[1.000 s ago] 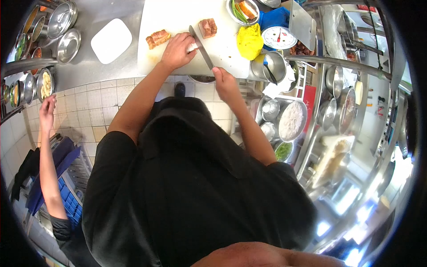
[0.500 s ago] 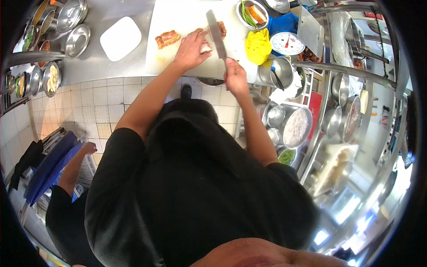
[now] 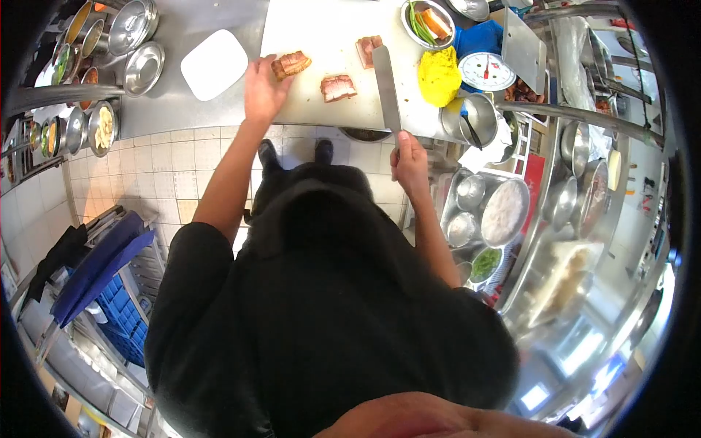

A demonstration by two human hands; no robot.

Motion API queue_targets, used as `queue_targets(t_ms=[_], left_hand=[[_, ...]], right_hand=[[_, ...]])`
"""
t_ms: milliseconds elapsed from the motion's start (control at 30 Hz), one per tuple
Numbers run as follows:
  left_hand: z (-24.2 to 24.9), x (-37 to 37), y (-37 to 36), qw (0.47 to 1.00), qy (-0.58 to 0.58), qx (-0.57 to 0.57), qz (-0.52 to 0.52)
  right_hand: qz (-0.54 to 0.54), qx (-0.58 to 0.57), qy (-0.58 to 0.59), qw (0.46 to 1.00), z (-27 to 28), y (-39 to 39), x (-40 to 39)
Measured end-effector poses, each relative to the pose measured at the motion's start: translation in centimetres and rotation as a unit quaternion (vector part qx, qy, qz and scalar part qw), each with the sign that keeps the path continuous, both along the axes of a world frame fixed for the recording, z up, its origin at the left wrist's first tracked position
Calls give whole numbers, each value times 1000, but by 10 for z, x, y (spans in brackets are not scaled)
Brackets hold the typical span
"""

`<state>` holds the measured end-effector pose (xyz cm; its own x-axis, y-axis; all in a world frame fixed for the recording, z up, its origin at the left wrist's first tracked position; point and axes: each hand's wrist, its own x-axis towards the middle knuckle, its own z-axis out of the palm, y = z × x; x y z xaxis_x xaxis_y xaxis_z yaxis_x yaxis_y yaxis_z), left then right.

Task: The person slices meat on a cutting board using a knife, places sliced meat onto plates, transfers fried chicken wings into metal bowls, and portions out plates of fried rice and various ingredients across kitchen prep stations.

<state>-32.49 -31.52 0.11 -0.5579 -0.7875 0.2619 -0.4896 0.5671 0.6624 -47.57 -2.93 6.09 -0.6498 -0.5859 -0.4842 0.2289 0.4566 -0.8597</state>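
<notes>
At the left side of the white cutting board (image 3: 328, 29), my left hand (image 3: 264, 93) has its thumb and fingers around the left end of a browned pork belly piece (image 3: 292, 65). My right hand (image 3: 410, 162) grips the handle of a kitchen knife (image 3: 387, 91) just off the board's front edge. The long blade points away from me, its far end beside another pork belly piece (image 3: 368, 52). Between the hands lies a pork belly piece with its pale, layered cut face up (image 3: 338, 88).
A white plate (image 3: 214, 66) stands left of the board. To the right are a bowl with green stalks (image 3: 429, 42), a crumpled yellow cloth (image 3: 439, 77), a dial scale (image 3: 487, 71) and a metal pot (image 3: 467, 128). Steel bowls (image 3: 144, 69) crowd the left.
My left hand has left the middle pork belly piece and moved left to another. The knife has come down and back toward me. The other person's arm at lower left is out of view.
</notes>
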Motion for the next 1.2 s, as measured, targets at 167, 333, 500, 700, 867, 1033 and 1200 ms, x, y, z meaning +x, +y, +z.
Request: queue_targets(t_ms=[167, 333, 500, 700, 867, 1033, 1200], left_hand=[[-8, 12, -18, 993, -52, 101, 13], [-12, 9, -13, 988, -37, 143, 36], [-5, -3, -11, 989, -76, 125, 20], [6, -35, 44, 984, 20, -48, -171], [-16, -67, 63, 962, -25, -136, -237], [-20, -30, 50, 957, -115, -133, -231], [13, -77, 56, 981, -43, -105, -160]], right_hand=[[15, 0, -9, 1000, 2, -9, 1], [45, 9, 2, 999, 0, -14, 2], [64, 28, 28, 997, -12, -13, -1], [73, 79, 64, 992, -14, -10, -4], [56, 87, 75, 992, -20, -5, -5], [52, 71, 56, 995, -24, 13, -6], [-25, 14, 15, 999, -6, -1, 1]])
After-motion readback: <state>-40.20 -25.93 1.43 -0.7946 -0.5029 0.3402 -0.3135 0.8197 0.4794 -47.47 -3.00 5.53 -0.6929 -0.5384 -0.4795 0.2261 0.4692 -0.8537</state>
